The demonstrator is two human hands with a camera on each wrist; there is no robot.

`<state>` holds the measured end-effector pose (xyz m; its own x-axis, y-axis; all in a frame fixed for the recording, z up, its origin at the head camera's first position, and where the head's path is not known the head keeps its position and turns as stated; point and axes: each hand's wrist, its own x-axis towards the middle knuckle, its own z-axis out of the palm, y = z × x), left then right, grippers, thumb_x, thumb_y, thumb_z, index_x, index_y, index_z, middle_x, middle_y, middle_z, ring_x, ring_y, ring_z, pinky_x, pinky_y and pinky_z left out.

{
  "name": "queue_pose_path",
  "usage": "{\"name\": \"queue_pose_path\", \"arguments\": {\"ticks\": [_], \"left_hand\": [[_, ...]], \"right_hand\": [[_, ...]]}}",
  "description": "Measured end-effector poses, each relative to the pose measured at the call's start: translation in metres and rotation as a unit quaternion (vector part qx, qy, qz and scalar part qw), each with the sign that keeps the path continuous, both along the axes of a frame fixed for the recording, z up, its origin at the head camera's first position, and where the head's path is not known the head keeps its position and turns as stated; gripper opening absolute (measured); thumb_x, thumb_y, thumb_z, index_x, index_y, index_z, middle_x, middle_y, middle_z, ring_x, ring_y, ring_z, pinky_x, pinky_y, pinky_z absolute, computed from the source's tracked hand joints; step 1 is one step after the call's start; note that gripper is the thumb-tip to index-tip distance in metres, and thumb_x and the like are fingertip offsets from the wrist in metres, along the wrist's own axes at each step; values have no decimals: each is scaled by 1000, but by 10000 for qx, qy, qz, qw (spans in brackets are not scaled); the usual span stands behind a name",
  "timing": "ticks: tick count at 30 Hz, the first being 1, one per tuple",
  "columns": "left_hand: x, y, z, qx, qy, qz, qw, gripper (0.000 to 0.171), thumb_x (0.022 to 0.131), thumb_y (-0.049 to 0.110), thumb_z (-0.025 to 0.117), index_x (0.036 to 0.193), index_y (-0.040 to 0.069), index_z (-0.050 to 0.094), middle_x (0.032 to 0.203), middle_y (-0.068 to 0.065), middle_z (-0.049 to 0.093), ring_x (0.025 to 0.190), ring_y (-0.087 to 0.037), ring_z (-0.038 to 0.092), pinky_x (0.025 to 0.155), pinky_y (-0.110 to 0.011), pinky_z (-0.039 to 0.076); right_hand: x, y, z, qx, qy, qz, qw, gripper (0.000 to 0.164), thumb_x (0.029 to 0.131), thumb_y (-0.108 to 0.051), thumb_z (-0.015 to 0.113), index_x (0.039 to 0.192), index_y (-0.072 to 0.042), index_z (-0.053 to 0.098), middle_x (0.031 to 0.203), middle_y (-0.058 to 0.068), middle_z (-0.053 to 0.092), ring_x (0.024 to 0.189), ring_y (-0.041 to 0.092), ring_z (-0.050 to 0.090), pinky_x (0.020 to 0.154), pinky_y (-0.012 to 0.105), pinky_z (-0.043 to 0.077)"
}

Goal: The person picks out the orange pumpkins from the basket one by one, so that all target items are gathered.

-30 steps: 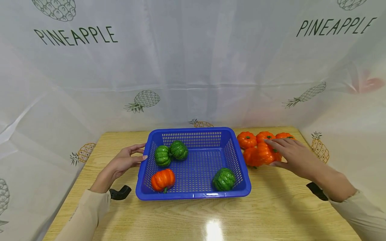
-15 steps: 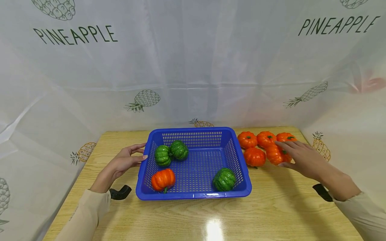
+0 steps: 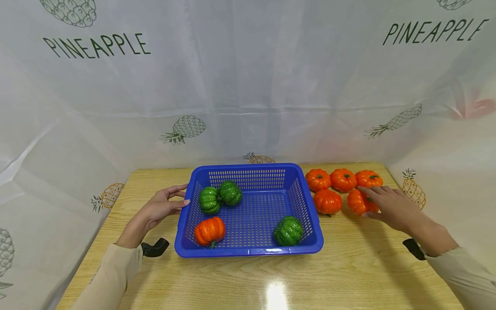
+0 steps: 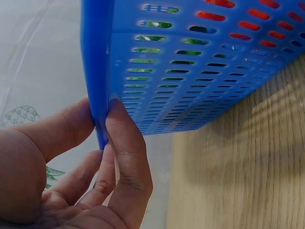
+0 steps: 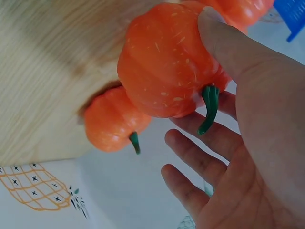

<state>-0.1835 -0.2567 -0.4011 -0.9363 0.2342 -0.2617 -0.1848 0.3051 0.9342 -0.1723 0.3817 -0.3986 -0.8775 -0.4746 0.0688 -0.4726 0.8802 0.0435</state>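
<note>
A: Starting with the head view, what to note around the hands?

B: On a wood-grained table (image 3: pixel 217 282), see a blue basket (image 3: pixel 248 252), with a pineapple-printed curtain (image 3: pixel 240 77) behind. Inside, find two green pumpkins (image 3: pixel 209 200) side by side at far left, a basketed orange pumpkin (image 3: pixel 209 231) at near left, and a lone green pumpkin (image 3: pixel 288 231) at near right. To the right of the basket, count three back-row pumpkins (image 3: pixel 342 180), all orange, then, nearer, a neighbouring orange pumpkin (image 3: pixel 327 202) and the held orange pumpkin (image 3: pixel 357 202).

A: Noticing anything in the way?

B: Between held pumpkin and basket, the neighbouring one; close behind, the back row.

A: And the fingers?

B: See the left hand (image 3: pixel 163 204) at the basket's left rim, and the right hand (image 3: pixel 393 206) reaching across the held pumpkin, hiding part of it.

A: Now the left wrist view?

B: Past the hand, make out the slotted basket wall, with green and orange showing through. Pinching the rim between thumb and index finger, with remaining fingers bent close by.

A: And the right wrist view?

B: Beyond the held pumpkin, spot a second orange one and a basket corner. Holding with thumb on one side, index and middle finger partly hidden behind; ring and little finger spread apart, off the skin. Cannot tell how firmly.
</note>
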Motion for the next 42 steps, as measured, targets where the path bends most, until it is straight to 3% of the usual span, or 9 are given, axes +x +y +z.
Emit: {"name": "queue_pose_path", "arguments": {"ticks": [12, 24, 34, 41, 42], "left_hand": [[-1, 2, 1, 15, 1, 24, 10000, 71, 105, 5, 64, 165, -3, 28, 146, -32, 42, 94, -12, 71, 90, -33, 63], [0, 3, 2, 92, 33, 15, 10000, 71, 105, 4, 64, 165, -5, 28, 143, -31, 45, 93, -12, 72, 89, -33, 64], [2, 3, 3, 32, 47, 29, 10000, 70, 105, 3, 64, 164, -5, 29, 142, -30, 46, 94, -12, 72, 90, -33, 63], [2, 2, 2, -40, 74, 24, 10000, 70, 105, 4, 64, 164, -5, 29, 143, -31, 46, 94, -12, 72, 90, -30, 63], [2, 1, 2, -35, 75, 21, 10000, 70, 105, 4, 64, 164, -5, 29, 143, -31, 46, 94, -12, 72, 90, -30, 63]], "right_hand": [[-5, -4, -17, -28, -108, -5, 9999, 77, 84, -30, 89, 142, 8, 57, 139, 35, 60, 127, 57, 55, 99, 75, 46], [-8, -9, -27, 113, 100, 30, 9999, 71, 87, -28, 87, 140, 9, 59, 136, 34, 61, 125, 57, 56, 99, 73, 47], [-7, -13, -35, 242, 804, 314, 9960, 63, 82, -26, 91, 134, 1, 68, 127, 29, 64, 119, 52, 60, 91, 68, 54], [-9, -12, -36, 274, 1467, 680, 9865, 70, 74, -28, 95, 132, 1, 69, 125, 29, 65, 113, 51, 63, 88, 65, 55], [-9, -12, -36, 257, 1626, 785, 9832, 64, 84, -37, 89, 132, 1, 69, 125, 29, 66, 112, 50, 64, 88, 64, 56]]}}
